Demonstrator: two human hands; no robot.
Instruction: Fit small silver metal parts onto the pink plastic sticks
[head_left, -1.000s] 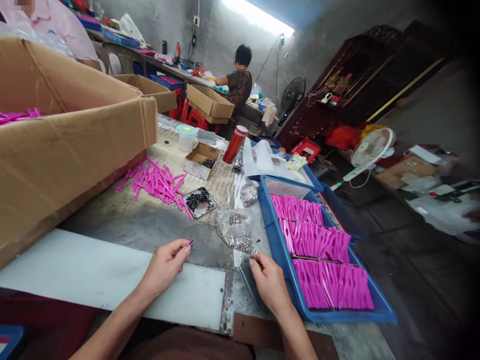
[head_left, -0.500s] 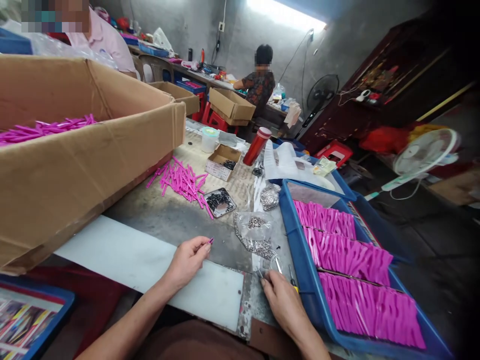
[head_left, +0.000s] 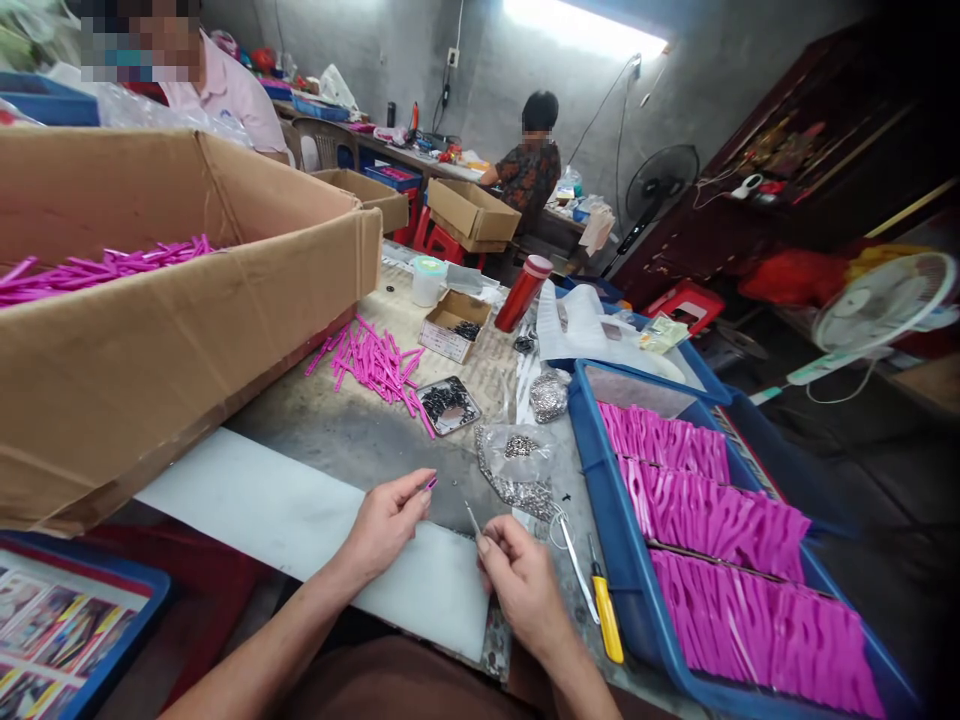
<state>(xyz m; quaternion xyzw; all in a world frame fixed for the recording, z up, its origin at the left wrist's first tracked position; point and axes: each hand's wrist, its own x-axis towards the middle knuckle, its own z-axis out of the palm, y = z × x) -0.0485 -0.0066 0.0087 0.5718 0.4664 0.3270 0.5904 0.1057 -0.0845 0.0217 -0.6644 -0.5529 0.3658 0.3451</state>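
My left hand [head_left: 386, 525] is closed in a pinch above the white board [head_left: 277, 490]. A small pink piece [head_left: 431, 483] pokes out between its thumb and forefinger; the rest is hidden. My right hand [head_left: 521, 580] is closed around a thin pointed metal tool [head_left: 472, 516], its tip aimed toward the left hand but apart from it. Just beyond lies a clear bag of small metal parts [head_left: 517, 447]. To the right of my right hand rest a slim silver tool [head_left: 577, 565] and a yellow-handled screwdriver [head_left: 607, 615].
Pink sticks [head_left: 375, 360] lie beside a dish of black parts [head_left: 448, 405] and a small carton [head_left: 450, 340]. A large cardboard box [head_left: 247, 290] stands left; a blue crate [head_left: 626, 580] of pink pieces stands right. A red flask [head_left: 523, 293] is behind. Two people sit farther back.
My right hand has moved left, bringing the pointed tool near the left hand and uncovering the screwdriver. The left hand keeps its pinch. The view has shifted slightly.
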